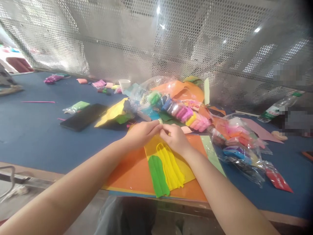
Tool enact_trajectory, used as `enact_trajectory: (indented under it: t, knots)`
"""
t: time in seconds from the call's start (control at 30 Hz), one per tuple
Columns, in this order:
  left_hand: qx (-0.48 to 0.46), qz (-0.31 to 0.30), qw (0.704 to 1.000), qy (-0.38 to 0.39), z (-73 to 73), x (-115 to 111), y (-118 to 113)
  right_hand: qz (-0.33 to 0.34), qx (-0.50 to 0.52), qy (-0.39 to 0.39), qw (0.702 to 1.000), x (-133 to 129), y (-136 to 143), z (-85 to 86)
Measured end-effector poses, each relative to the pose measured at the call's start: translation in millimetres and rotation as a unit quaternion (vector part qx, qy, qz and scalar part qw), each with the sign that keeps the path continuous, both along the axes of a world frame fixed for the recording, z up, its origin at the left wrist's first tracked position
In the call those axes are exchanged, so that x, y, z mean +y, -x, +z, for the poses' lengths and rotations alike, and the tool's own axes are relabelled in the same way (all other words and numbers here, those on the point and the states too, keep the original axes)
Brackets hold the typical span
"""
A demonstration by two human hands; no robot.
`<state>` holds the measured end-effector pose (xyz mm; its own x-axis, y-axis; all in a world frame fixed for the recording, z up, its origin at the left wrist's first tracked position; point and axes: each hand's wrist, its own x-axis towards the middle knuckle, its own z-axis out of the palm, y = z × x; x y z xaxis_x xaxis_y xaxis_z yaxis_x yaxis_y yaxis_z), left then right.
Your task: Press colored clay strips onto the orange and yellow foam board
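My left hand [144, 132] and my right hand [174, 137] meet fingertip to fingertip above the far part of a yellow-orange sheet [189, 169]. Both are closed in a pinch. A small pale bit [160, 121] shows at the fingertips, too little of it to name. Below the hands, a flat green clay piece [158, 176] with lengthwise grooves lies on the sheet. Beside it on the right is a longer, ridged yellow clay piece [172, 168]. Under the sheet is a larger orange sheet [129, 166].
Packets of coloured clay [182, 112] lie behind the hands, with a clear bag of more packets [239, 143] to the right. A dark phone-like slab [84, 117], a yellow crumpled sheet [112, 112], a white cup [124, 85] and a plastic bottle [276, 109] stand or lie around.
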<state>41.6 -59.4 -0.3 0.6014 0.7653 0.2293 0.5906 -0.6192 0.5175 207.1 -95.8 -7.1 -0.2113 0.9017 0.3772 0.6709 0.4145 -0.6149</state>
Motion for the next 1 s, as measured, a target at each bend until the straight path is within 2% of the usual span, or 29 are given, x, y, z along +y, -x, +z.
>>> enact_trajectory:
  t: [0.13,0.27,0.4,0.53,0.67,0.87,1.0]
  knots:
    - [0.024,-0.003,0.999,-0.027,0.8,0,0,-0.027,-0.020,0.023,0.999,-4,2,1.8]
    - [0.007,-0.035,0.999,-0.003,-0.3,3,2,-0.037,-0.017,0.084,0.996,-7,4,3.0]
    - [-0.033,-0.047,0.998,0.011,0.3,4,3,0.047,0.083,0.138,0.986,-7,2,4.2]
    - [-0.079,-0.042,0.996,0.024,6.5,0,2,0.120,0.189,0.137,0.965,-7,0,7.1]
    - [-0.158,-0.048,0.985,0.047,11.1,-6,0,0.126,0.247,0.136,0.951,-8,2,9.8]
    - [-0.263,-0.078,0.945,0.176,6.7,-8,-5,0.141,0.326,0.153,0.922,-4,5,4.8]
    - [-0.333,-0.043,0.928,0.162,4.7,-10,-7,0.153,0.411,0.151,0.886,0,2,-0.8]
